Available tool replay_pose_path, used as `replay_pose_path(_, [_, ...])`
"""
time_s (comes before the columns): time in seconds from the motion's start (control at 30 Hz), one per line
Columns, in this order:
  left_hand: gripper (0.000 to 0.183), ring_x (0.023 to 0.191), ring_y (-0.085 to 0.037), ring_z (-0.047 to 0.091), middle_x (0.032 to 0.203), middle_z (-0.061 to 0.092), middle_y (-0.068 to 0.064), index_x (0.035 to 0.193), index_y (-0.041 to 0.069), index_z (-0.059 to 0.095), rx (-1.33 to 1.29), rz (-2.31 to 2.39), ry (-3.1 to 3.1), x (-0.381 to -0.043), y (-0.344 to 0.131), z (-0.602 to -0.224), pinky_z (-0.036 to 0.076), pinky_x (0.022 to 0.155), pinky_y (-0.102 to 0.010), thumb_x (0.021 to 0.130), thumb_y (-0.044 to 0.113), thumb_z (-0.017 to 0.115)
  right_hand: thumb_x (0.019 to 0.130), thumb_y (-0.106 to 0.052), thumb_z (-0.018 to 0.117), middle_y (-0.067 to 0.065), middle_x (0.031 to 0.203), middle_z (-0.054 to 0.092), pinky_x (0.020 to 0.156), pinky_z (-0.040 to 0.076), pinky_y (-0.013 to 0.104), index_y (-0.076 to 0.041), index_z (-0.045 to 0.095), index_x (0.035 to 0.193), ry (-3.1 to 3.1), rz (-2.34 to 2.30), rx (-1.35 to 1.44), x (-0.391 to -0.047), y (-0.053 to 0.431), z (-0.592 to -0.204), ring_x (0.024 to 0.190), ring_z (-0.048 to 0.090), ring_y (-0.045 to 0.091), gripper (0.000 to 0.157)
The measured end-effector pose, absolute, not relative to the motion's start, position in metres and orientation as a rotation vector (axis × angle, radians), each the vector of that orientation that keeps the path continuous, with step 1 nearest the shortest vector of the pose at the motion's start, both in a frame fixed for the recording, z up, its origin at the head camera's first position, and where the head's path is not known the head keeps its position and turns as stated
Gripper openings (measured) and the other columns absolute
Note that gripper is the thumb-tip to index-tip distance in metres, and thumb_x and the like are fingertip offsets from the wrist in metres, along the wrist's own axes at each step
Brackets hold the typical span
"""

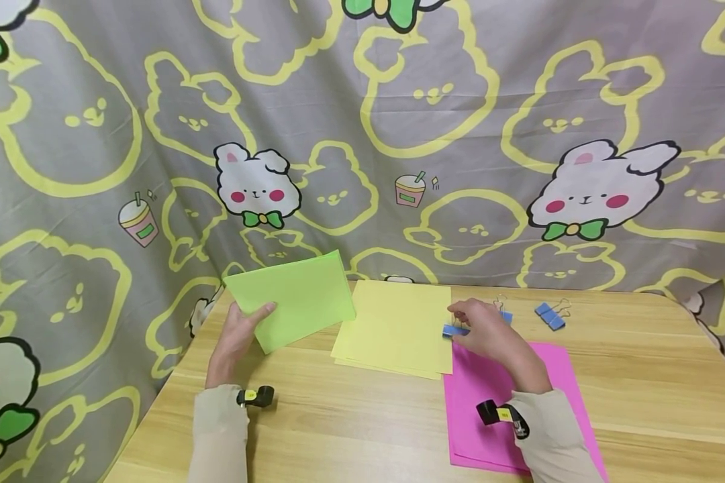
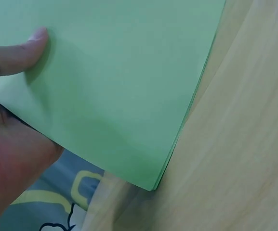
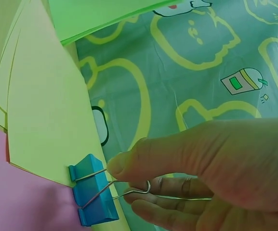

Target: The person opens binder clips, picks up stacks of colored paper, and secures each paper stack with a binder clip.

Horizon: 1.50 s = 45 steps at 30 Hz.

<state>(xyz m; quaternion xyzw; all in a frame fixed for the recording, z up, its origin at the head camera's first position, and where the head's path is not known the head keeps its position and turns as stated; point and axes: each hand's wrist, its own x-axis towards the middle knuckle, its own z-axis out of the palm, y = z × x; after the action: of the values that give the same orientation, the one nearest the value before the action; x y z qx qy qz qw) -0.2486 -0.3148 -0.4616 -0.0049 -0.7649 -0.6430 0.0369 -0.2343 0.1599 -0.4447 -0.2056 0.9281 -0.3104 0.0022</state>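
Observation:
My left hand (image 1: 242, 332) grips a stack of green paper (image 1: 296, 298) by its left edge, thumb flat on the front face, other fingers hidden behind. The stack is tilted up off the table, and several sheet edges show in the left wrist view along the green paper (image 2: 129, 96). My right hand (image 1: 489, 329) pinches the wire handles of a blue binder clip (image 3: 93, 192), thumb on one side and fingers on the other. That clip is beside the right edge of the yellow paper (image 1: 399, 325). Whether it touches the paper cannot be told.
Pink paper (image 1: 477, 416) lies on the wooden table (image 1: 338, 429) under my right forearm. A second blue binder clip (image 1: 507, 316) is partly hidden behind my right hand; a third binder clip (image 1: 550, 316) lies farther right. A patterned curtain (image 1: 338, 134) hangs behind the table.

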Motion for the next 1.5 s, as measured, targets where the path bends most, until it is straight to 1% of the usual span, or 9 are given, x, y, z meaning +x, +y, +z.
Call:
replay_pose_path(0.17, [0.031, 0.104, -0.013, 0.064, 0.113, 0.065, 0.003, 0.126, 0.008, 0.053, -0.012, -1.972, -2.361, -0.248, -0.315, -0.461, 0.054, 0.091, -0.027, 0.1, 0.017, 0.069, 0.078, 0.006, 0.079, 0.022, 0.106, 0.068, 0.084, 0.058, 0.049, 0.013, 0.064, 0.124, 2.942, -0.935, -0.619, -0.234, 0.158, -0.444, 0.101, 0.067, 0.038, 0.049])
replay_pose_path(0.4, [0.034, 0.108, -0.014, 0.062, 0.118, 0.064, 0.001, 0.131, 0.009, 0.053, 0.001, -1.983, -2.356, -0.246, -0.314, -0.457, 0.054, 0.092, -0.028, 0.101, 0.02, 0.067, 0.076, 0.009, 0.076, 0.023, 0.106, 0.067, 0.082, 0.058, 0.048, 0.014, 0.064, 0.122, 2.97, -0.947, -0.613, -0.234, 0.158, -0.442, 0.1, 0.067, 0.038, 0.048])
replay_pose_path(0.5, [0.037, 0.108, -0.014, 0.061, 0.119, 0.062, 0.0, 0.133, 0.009, 0.052, 0.011, -1.956, -2.376, -0.244, -0.313, -0.454, 0.053, 0.092, -0.028, 0.102, 0.023, 0.067, 0.077, 0.009, 0.077, 0.022, 0.107, 0.067, 0.081, 0.059, 0.048, 0.014, 0.065, 0.122, 2.982, -0.985, -0.618, -0.233, 0.158, -0.441, 0.099, 0.067, 0.038, 0.047])
replay_pose_path(0.67, [0.039, 0.11, -0.016, 0.06, 0.122, 0.06, -0.003, 0.136, 0.007, 0.049, -0.005, -1.976, -2.366, -0.243, -0.311, -0.448, 0.054, 0.093, -0.029, 0.103, 0.022, 0.064, 0.077, 0.005, 0.082, 0.019, 0.101, 0.067, 0.079, 0.058, 0.046, 0.014, 0.066, 0.12, 2.992, -1.01, -0.64, -0.233, 0.159, -0.44, 0.094, 0.067, 0.035, 0.046])
replay_pose_path(0.77, [0.04, 0.113, -0.016, 0.06, 0.124, 0.061, -0.003, 0.137, 0.006, 0.049, -0.017, -1.979, -2.379, -0.242, -0.309, -0.445, 0.053, 0.094, -0.029, 0.103, 0.022, 0.064, 0.076, 0.006, 0.081, 0.018, 0.099, 0.067, 0.078, 0.058, 0.045, 0.014, 0.066, 0.118, 2.993, -1.02, -0.636, -0.233, 0.16, -0.44, 0.092, 0.067, 0.034, 0.045])
replay_pose_path(0.87, [0.042, 0.111, -0.016, 0.061, 0.123, 0.061, -0.003, 0.138, 0.004, 0.049, -0.019, -1.991, -2.387, -0.241, -0.306, -0.442, 0.053, 0.094, -0.029, 0.103, 0.022, 0.065, 0.077, 0.006, 0.08, 0.019, 0.1, 0.067, 0.079, 0.058, 0.046, 0.014, 0.065, 0.118, 2.99, -1.041, -0.606, -0.232, 0.16, -0.44, 0.093, 0.067, 0.034, 0.044])
replay_pose_path(1.1, [0.04, 0.099, -0.02, 0.065, 0.113, 0.063, -0.007, 0.134, 0.003, 0.05, -0.013, -2.019, -2.395, -0.242, -0.295, -0.441, 0.058, 0.085, -0.036, 0.102, 0.021, 0.066, 0.082, 0.003, 0.08, 0.017, 0.103, 0.07, 0.084, 0.058, 0.048, 0.011, 0.063, 0.118, 2.97, -1.092, -0.513, -0.234, 0.161, -0.441, 0.098, 0.067, 0.033, 0.041])
replay_pose_path(1.33, [0.041, 0.095, -0.023, 0.068, 0.113, 0.063, -0.012, 0.134, 0.002, 0.049, -0.034, -2.04, -2.427, -0.242, -0.285, -0.441, 0.06, 0.083, -0.04, 0.102, 0.021, 0.065, 0.082, 0.001, 0.082, 0.019, 0.107, 0.07, 0.087, 0.057, 0.049, 0.01, 0.059, 0.118, 2.911, -1.191, -0.52, -0.234, 0.162, -0.442, 0.1, 0.068, 0.036, 0.043])
replay_pose_path(1.5, [0.042, 0.094, -0.023, 0.068, 0.113, 0.064, -0.013, 0.134, 0.002, 0.049, -0.024, -2.04, -2.449, -0.243, -0.28, -0.442, 0.06, 0.083, -0.039, 0.102, 0.021, 0.066, 0.084, 0.0, 0.081, 0.021, 0.109, 0.07, 0.089, 0.057, 0.05, 0.011, 0.058, 0.122, 2.878, -1.227, -0.529, -0.235, 0.161, -0.443, 0.101, 0.069, 0.037, 0.046])
